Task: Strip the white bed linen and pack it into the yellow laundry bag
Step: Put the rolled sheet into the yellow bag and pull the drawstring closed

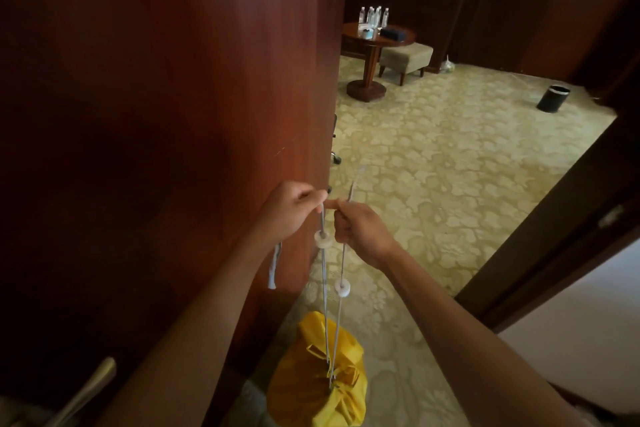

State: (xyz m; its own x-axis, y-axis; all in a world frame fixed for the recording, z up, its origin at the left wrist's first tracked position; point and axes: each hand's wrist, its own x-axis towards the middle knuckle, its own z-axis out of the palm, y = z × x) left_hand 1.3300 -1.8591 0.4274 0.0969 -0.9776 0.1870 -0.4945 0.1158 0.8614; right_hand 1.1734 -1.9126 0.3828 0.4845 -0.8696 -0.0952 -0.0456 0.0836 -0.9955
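Wood door [166, 114] edge close on left, open patterned carpet [450, 166] ahead, yellow laundry bag [317, 381] below, left hand [289, 210] & right hand [360, 229] raised together, each grip pinching a drawstring cord [341, 270].

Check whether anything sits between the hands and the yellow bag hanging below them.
Nothing visible does. Both the left hand and the right hand grip the drawstring cords, which run straight down to the cinched neck of the yellow laundry bag. The wooden door stands close on the left.
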